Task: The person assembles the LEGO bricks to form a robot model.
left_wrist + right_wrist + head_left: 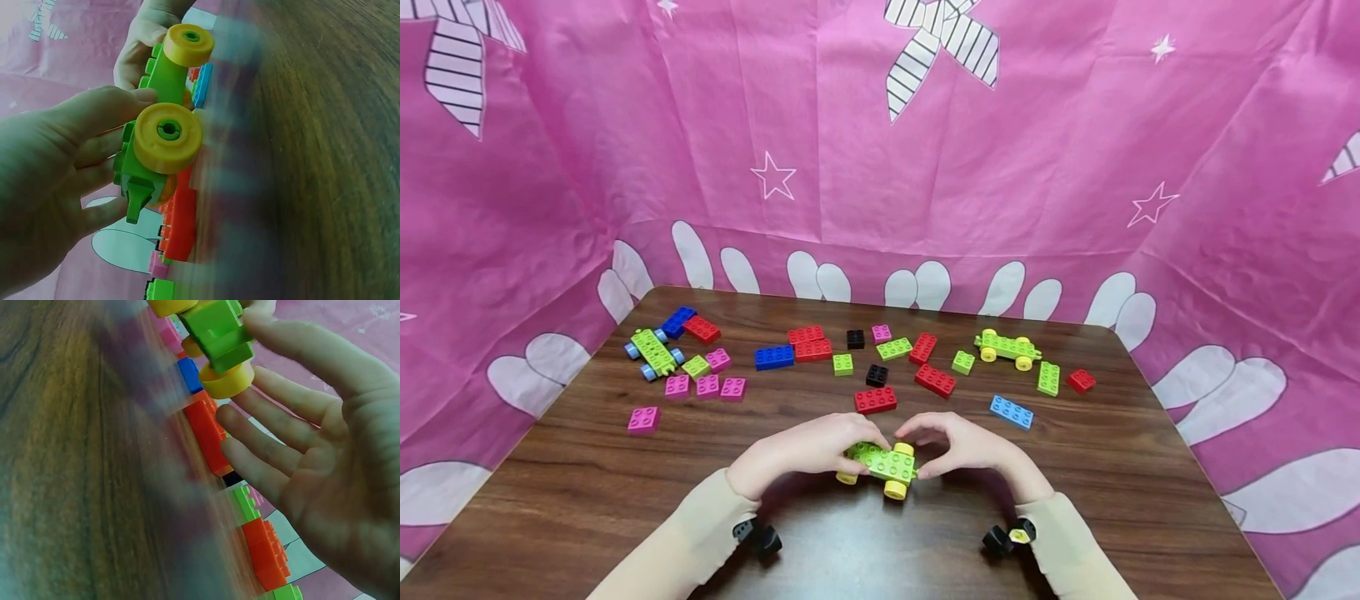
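Note:
A lime-green studded toy car base (pixel 886 463) with yellow wheels lies in front of me between both hands. My left hand (pixel 822 442) grips its left end, thumb on the near side and fingers behind. In the left wrist view, the left thumb (pixel 122 103) lies along the studded side near a yellow wheel (pixel 167 137). My right hand (pixel 958 442) arches around the other end, its thumb tip right at the car's end piece. The right wrist view shows the right fingers (pixel 275 431) spread and fairly straight beside a yellow wheel (pixel 226 381).
Beyond the hands lie red bricks (pixel 876 400), black bricks (pixel 877 376) and a light-blue brick (pixel 1011 412). A second yellow-wheeled base (pixel 1007 348) stands back right; a blue-wheeled one (pixel 655 352) stands at left near pink bricks (pixel 643 419). Pink cloth (pixel 865 167) hangs behind the wooden table (pixel 580 500).

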The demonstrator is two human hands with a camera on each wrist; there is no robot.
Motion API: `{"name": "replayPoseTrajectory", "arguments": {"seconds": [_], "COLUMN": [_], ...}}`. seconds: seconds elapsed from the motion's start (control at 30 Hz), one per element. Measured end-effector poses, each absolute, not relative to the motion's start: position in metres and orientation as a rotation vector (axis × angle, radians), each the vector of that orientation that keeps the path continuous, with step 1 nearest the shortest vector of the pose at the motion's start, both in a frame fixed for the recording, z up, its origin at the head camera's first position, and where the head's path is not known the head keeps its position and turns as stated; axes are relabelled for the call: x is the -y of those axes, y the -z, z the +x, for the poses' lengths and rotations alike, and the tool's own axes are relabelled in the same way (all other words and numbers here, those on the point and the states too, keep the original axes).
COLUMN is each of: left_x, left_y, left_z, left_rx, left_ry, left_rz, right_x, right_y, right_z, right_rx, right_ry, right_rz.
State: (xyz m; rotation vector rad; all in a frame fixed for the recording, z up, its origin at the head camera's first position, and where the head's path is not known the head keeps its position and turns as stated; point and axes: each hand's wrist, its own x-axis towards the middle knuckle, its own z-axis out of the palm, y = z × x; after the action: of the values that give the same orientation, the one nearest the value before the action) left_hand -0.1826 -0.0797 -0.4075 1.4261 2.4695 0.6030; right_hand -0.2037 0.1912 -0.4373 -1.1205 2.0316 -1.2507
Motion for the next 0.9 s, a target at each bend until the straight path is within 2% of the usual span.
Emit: {"name": "replayPoseTrajectory", "arguments": {"seconds": [0.9], "left_x": [0.073], "left_y": [0.422], "left_z": [-0.19], "left_rx": [-2.405], "left_ry": [-0.586], "left_rz": [1.332], "right_x": [-0.184], "right_y": [0.441], "right_z": [-0.198], "right_rx": [-2.119], "right_ry": [1.046], "right_rz": [-0.996]}}
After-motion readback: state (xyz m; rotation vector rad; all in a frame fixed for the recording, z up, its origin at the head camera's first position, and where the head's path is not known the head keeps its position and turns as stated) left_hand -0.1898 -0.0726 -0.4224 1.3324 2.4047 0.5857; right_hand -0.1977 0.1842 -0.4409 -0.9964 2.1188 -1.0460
